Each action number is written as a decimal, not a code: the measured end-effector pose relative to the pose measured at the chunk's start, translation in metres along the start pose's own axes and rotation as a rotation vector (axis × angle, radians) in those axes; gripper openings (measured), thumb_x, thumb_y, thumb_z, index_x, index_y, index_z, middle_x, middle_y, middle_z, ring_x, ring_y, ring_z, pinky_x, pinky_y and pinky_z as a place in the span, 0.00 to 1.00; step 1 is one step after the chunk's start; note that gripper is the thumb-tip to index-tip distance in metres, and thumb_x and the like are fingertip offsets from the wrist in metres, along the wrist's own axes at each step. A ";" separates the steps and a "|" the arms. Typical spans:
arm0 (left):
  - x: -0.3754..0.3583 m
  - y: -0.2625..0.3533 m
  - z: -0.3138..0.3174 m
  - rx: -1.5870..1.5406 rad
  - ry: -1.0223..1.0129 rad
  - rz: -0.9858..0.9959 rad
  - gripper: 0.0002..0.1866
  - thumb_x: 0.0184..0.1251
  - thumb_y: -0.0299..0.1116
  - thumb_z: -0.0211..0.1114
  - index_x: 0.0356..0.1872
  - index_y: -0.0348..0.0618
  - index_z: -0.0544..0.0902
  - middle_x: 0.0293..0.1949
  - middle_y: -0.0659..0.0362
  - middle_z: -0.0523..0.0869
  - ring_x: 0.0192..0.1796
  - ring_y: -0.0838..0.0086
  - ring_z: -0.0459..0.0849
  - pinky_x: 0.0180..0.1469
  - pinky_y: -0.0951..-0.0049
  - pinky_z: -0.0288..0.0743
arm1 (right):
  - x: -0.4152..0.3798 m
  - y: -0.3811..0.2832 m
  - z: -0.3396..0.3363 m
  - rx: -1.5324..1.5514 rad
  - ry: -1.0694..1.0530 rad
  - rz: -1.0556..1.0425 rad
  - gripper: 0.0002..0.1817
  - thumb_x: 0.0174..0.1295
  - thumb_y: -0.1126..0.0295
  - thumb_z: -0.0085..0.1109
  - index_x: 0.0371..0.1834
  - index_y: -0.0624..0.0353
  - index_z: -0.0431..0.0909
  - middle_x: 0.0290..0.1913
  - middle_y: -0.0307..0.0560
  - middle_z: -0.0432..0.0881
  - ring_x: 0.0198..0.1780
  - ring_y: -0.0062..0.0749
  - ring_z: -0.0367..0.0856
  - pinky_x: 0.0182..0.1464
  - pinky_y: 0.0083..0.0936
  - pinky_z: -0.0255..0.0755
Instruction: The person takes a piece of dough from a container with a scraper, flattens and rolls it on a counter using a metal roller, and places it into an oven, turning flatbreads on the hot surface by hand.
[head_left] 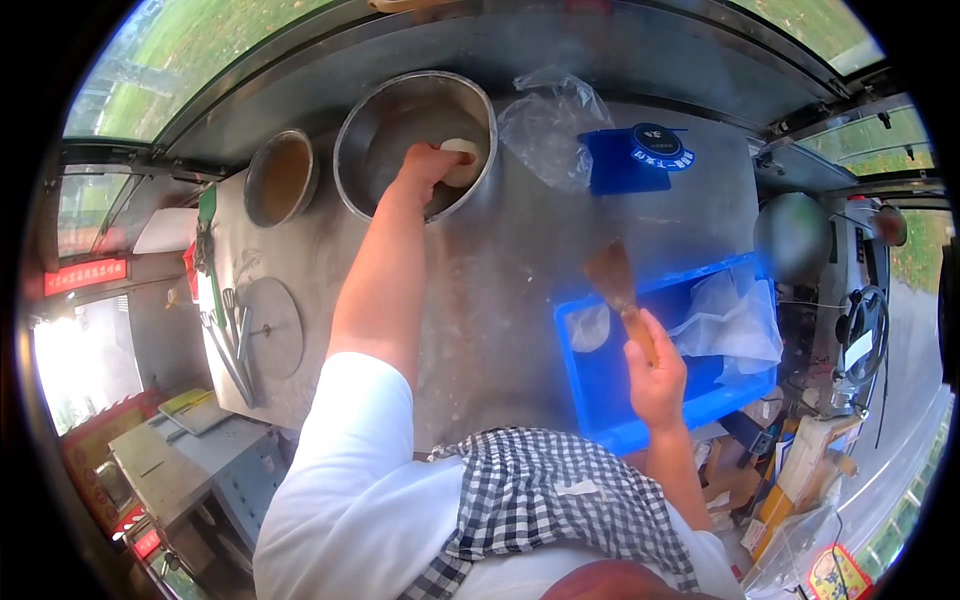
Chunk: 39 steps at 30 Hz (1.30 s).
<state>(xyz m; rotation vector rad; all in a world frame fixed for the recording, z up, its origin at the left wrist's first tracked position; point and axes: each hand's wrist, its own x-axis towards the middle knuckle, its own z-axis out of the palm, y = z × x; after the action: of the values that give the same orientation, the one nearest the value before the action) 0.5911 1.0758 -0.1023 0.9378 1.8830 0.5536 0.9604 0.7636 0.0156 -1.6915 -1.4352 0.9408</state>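
Note:
My left hand [432, 168] reaches into a large steel bowl [345, 170] at the back of the metal table. Its fingers are closed on a pale, rounded piece of dough [462, 174] near the bowl's right inner wall. In my right hand [656, 375] is a scraper [612, 278], gripped by its wooden handle with the broad blade pointing up and away. That hand is over a blue plastic bin [595, 405]. Inside the bin lie another pale round piece [589, 328] that looks like dough, and a crumpled clear plastic sheet [738, 325].
A smaller steel bowl [281, 178] with brownish contents stands left of the large one. A plastic bag [555, 125] and a blue payment sign [630, 165] are at the back. Along the left edge lie tongs [228, 355] and a round metal lid [278, 330].

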 end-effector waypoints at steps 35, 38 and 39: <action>-0.253 -0.320 -0.110 0.689 0.568 0.225 0.40 0.84 0.56 0.52 0.85 0.40 0.61 0.87 0.48 0.59 0.90 0.55 0.51 0.89 0.48 0.37 | -0.085 -0.065 0.095 -0.034 -0.323 -0.075 0.24 0.74 0.72 0.64 0.72 0.66 0.79 0.62 0.52 0.88 0.59 0.34 0.87 0.62 0.29 0.79; -0.256 -0.320 -0.117 0.755 0.511 0.262 0.40 0.84 0.56 0.52 0.86 0.40 0.60 0.88 0.48 0.57 0.90 0.54 0.50 0.89 0.49 0.38 | -0.088 -0.079 0.123 -0.020 -0.364 -0.126 0.24 0.74 0.71 0.64 0.72 0.67 0.79 0.62 0.58 0.88 0.61 0.40 0.88 0.63 0.32 0.79; -0.259 -0.320 -0.119 0.768 0.489 0.275 0.40 0.84 0.56 0.53 0.86 0.40 0.60 0.88 0.47 0.57 0.90 0.54 0.50 0.89 0.49 0.38 | -0.090 -0.081 0.132 0.007 -0.369 -0.128 0.24 0.74 0.72 0.64 0.72 0.66 0.79 0.62 0.58 0.88 0.61 0.41 0.88 0.63 0.32 0.80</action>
<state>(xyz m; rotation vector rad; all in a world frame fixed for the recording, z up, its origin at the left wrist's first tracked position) 0.4368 0.6762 -0.1307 1.6924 2.4909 0.2070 0.7960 0.6932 0.0304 -1.4503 -1.7524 1.2285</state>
